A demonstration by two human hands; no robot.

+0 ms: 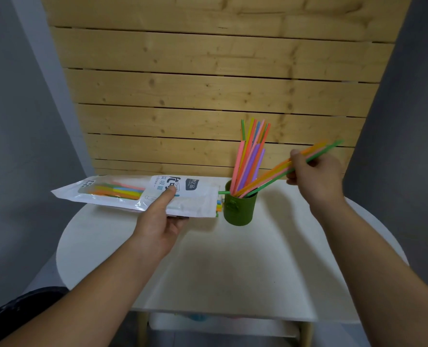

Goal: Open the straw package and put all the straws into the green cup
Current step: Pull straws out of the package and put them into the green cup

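Observation:
The green cup [240, 209] stands on the white table [233, 259], near its far edge. Several coloured straws [251, 151] stand upright in it. My right hand [313, 174], to the right of the cup and above it, is closed on a small bunch of orange, yellow and green straws [270, 180]; their lower ends rest inside the cup. My left hand [161, 216] holds the white straw package [142, 194] flat, left of the cup, thumb on top. More straws show through its clear window, and a few ends stick out of its right end beside the cup.
A wooden slat wall [207, 83] rises right behind the table. Grey walls close in on both sides. Below the table's front edge a lower shelf [220, 324] with a wooden leg is visible.

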